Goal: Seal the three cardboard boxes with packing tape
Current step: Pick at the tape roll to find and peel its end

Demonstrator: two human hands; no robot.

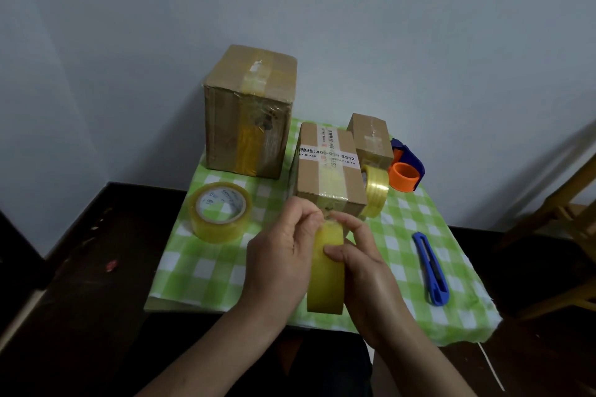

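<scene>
Both hands hold one yellowish tape roll (325,270) upright at the near tabletop (200,267) edge; left hand (280,254) and right hand (364,270) fingers closed on it, fingertips pinching at its top. Middle box (329,170) just beyond the hands, taped, labelled. Big box (248,112) back left, small box (371,141) back right, both taped. Spare roll (221,211) lies left, another roll (374,190) leans beside the middle box. Blue cutter (430,269) lies right.

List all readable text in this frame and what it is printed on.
"热线:400-0..-5552", middle digits hidden under tape: white label on the middle box.
"BLACK": same label, left edge.
Red and black print along that box's top: too blurred.
Print on the flat tape roll core: too small.
</scene>
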